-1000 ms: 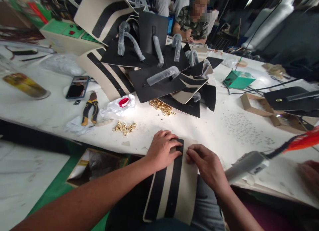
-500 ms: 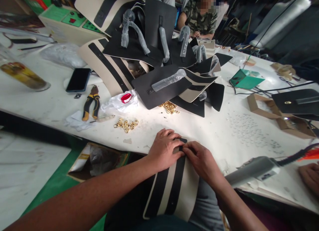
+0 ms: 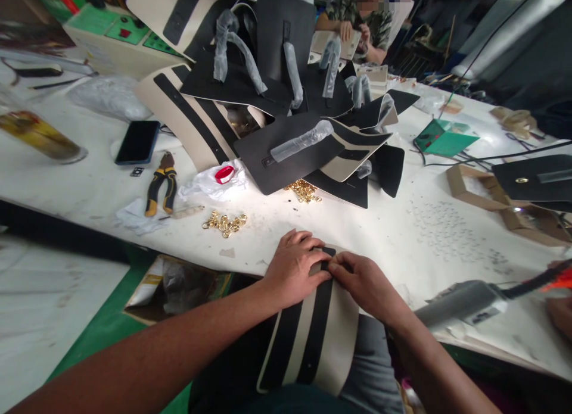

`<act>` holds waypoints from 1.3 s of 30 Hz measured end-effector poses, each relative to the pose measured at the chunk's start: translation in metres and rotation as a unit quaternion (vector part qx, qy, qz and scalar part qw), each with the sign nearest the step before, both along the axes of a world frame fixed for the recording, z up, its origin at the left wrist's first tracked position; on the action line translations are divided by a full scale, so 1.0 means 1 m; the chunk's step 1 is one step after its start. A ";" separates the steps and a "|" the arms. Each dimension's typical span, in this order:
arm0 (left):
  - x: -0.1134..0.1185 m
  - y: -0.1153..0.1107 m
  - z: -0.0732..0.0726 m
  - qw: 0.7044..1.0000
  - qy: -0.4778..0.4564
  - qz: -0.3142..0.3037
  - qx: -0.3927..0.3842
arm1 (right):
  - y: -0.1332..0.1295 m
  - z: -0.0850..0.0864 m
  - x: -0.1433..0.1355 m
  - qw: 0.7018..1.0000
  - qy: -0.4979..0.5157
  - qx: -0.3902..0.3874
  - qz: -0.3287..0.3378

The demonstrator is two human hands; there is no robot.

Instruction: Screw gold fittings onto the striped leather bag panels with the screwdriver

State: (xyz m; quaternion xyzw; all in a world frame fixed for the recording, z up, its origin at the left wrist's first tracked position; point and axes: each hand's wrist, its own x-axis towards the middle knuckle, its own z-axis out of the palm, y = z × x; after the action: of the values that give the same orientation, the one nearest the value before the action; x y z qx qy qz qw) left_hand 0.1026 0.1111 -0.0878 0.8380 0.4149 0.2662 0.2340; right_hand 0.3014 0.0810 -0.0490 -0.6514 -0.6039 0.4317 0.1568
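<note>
A beige leather-like panel with black stripes (image 3: 344,330) lies bent across my lap, its far end resting at the table edge. My left hand (image 3: 295,264) presses over that far end, its fingers curled across it and the thumb against a black stripe. Close beside it, my right hand (image 3: 364,280) pinches at the same stripe with thumb and forefinger. Whatever small thing may be between those fingertips is hidden. Small gold-coloured metal fittings (image 3: 224,223) lie on the table beyond my left hand.
Striped panels with plastic-wrapped handles (image 3: 299,143) are piled ahead. Pliers (image 3: 161,187), a phone (image 3: 137,142) and a drink glass (image 3: 40,134) stand left. A grey tool (image 3: 465,307) is at right, near another person's hand. An open carton (image 3: 152,310) sits below the table edge.
My hands stay almost in place on the panel. The co-worker across the table now holds up a pale piece. The grey tool at right has shifted slightly rightward in view.
</note>
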 end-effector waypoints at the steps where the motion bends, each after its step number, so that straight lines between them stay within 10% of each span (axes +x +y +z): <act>1: 0.000 0.000 0.000 1.000 -0.001 0.000 0.000 | 0.000 0.000 0.000 1.000 -0.002 0.003 0.003; 29: -0.001 0.000 -0.002 1.000 0.002 -0.002 0.015 | 0.002 0.000 -0.007 0.998 0.038 0.002 -0.047; 39: -0.002 0.000 -0.002 0.999 -0.008 -0.003 0.042 | -0.015 -0.005 -0.010 0.990 0.019 0.113 -0.084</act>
State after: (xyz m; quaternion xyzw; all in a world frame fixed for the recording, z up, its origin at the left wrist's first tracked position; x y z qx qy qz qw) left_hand 0.1006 0.1110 -0.0899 0.8462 0.3993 0.2893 0.2022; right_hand 0.2909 0.0661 -0.0544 -0.6698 -0.5885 0.3585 0.2765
